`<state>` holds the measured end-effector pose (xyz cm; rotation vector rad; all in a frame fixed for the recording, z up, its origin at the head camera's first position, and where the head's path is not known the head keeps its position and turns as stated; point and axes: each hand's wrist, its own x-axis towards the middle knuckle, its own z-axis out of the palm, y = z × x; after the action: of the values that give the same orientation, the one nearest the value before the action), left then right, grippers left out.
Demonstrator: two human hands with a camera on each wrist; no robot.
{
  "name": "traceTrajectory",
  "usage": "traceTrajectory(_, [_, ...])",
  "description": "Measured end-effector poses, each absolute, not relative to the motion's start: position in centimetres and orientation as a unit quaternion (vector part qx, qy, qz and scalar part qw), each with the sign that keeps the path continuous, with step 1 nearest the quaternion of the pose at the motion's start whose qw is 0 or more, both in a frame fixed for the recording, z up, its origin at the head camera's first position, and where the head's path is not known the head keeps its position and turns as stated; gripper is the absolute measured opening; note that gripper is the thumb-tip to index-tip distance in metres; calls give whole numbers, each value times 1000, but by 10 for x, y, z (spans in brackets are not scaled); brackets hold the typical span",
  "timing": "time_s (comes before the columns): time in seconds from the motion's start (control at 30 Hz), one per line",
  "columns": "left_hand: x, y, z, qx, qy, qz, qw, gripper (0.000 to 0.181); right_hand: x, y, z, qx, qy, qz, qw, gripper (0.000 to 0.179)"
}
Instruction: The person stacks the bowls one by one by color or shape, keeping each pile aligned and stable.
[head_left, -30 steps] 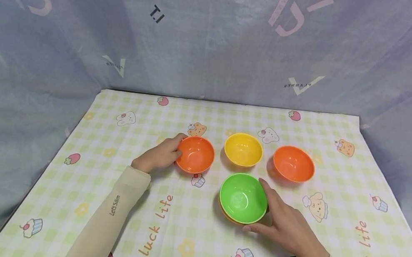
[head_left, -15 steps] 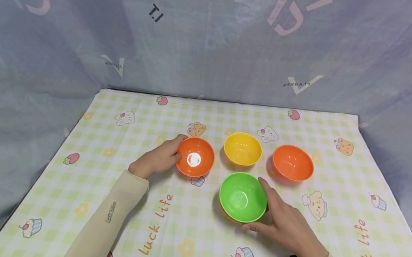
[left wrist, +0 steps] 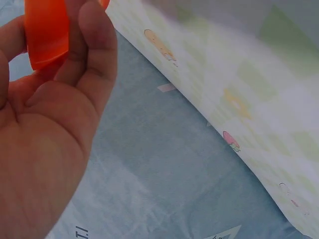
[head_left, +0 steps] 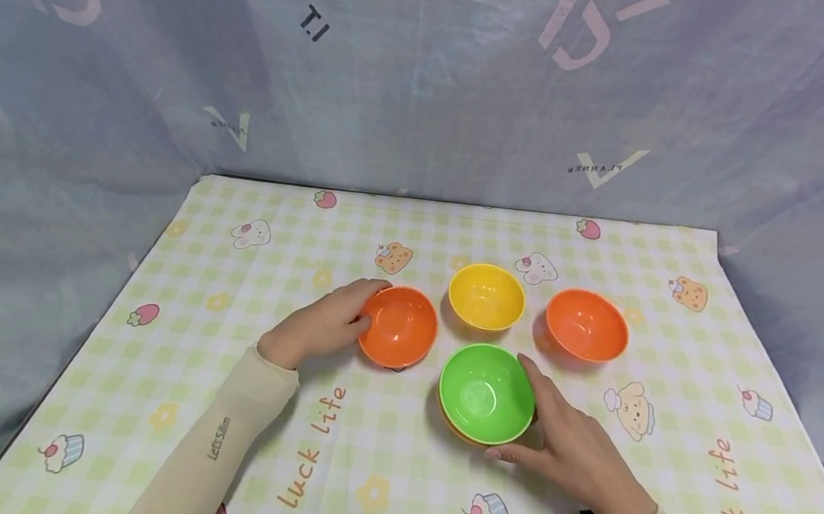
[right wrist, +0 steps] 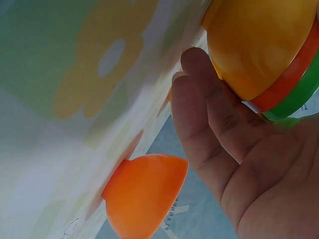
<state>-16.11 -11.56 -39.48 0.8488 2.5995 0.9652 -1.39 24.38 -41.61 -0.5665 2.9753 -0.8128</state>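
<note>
one orange bowl [head_left: 400,329] is clamped in the left grip [head_left: 320,323]; the right grip [head_left: 580,451] clasps a green-topped bowl stack [head_left: 485,395].

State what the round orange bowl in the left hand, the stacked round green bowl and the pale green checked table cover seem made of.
Held round orange bowl: probably hard plastic, glossy; smooth wall, small reflections.
Round green bowl: likely the same; pale highlight inside.
Pale green checked table cover: printed sheet, matte, little shine; fabric or vinyl, can't tell.
</note>
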Motion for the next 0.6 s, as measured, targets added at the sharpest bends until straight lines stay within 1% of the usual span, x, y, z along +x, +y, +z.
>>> traceTrajectory(0.37, [-154, -112, -390, 299, 893, 311, 125, 48, -15, 244, -418, -186, 949, -253, 2, 119])
traceTrajectory(0.6, [-152, -110, -386, 306, 895, 300, 125, 47, -15, 245, -418, -192, 950, -247, -5, 120])
